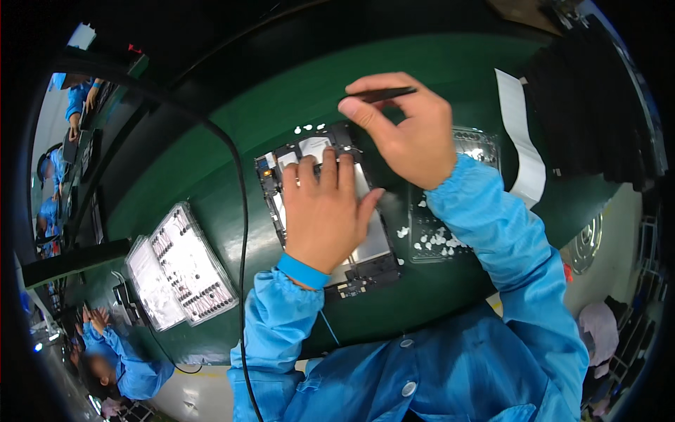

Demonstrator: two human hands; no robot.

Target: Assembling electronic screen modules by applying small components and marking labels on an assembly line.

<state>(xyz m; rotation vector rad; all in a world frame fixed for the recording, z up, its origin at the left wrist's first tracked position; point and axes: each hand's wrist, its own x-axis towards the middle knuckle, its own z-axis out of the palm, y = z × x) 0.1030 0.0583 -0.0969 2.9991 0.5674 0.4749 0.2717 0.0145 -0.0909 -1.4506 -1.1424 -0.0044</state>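
Note:
My left hand (320, 207) lies flat, fingers spread, on an opened tablet-like device. The device (376, 235) has a black frame, circuit boards and silvery panels; my palm hides its middle. To the upper right of it, my right hand (411, 130) is raised, thumb and fingers closed on slim black tweezers (390, 93). Their other end is hidden by the fingers. A few small white pieces (308, 128) lie just beyond the device's far edge. Under my right forearm sits a clear plastic tray (429, 225) with several small white bits (439, 241).
On the left, clear trays (186, 264) hold rows of small dark-ended parts. A black cable (244, 211) runs across the green table (281, 91). A white strip (519, 133) and a dark stack (587, 98) stand at right. Co-workers in blue (133, 352) are at far left.

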